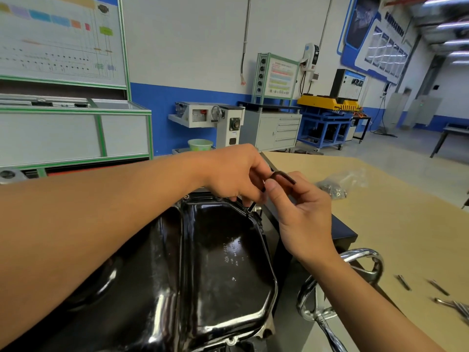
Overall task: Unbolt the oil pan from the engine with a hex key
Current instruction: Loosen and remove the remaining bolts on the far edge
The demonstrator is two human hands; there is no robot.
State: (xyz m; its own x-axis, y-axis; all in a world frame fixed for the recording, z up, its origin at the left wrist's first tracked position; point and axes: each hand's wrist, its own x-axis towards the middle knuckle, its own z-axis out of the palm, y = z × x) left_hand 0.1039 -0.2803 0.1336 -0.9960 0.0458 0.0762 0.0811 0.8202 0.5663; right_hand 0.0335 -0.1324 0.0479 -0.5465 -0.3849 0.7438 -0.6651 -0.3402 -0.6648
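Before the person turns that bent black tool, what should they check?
1. Tip of the hex key sits at the rim of the oil pan; fully inside the bolt: cannot tell.
2. Fingers of the left hand pinch the shaft: ok.
3. The right hand grips the bent end: ok.
4. A bag for loose bolts lies on the table: ok.
5. Room to swing past the chrome handwheel by the right forearm: cannot tell.
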